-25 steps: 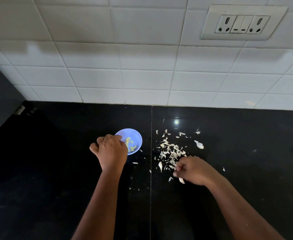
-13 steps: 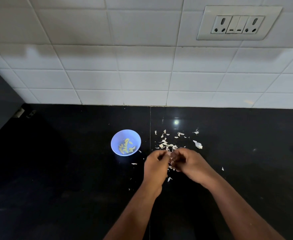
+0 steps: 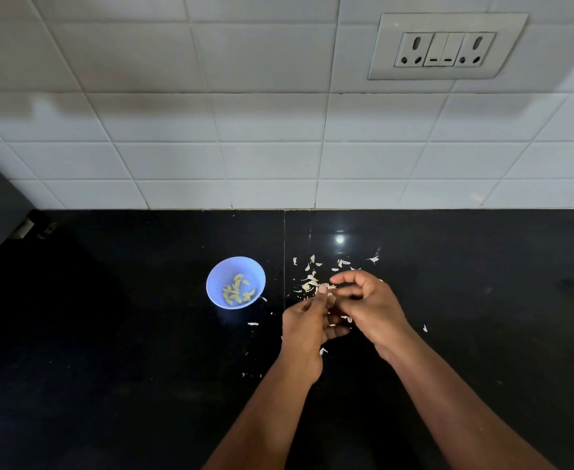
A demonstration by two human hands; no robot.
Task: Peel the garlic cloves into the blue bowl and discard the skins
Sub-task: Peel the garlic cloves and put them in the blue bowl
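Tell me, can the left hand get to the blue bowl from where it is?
Probably yes. The blue bowl sits just beyond the left hand on its own side, with only bare black counter between them; but its fingers are pinching a clove.

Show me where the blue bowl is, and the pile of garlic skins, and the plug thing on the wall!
blue bowl point(image 3: 260, 274): head view, on its far right rim.
garlic skins point(image 3: 310, 279): head view, on a pale flake near the fingertips.
wall socket point(image 3: 446, 49): head view, on the middle switches.
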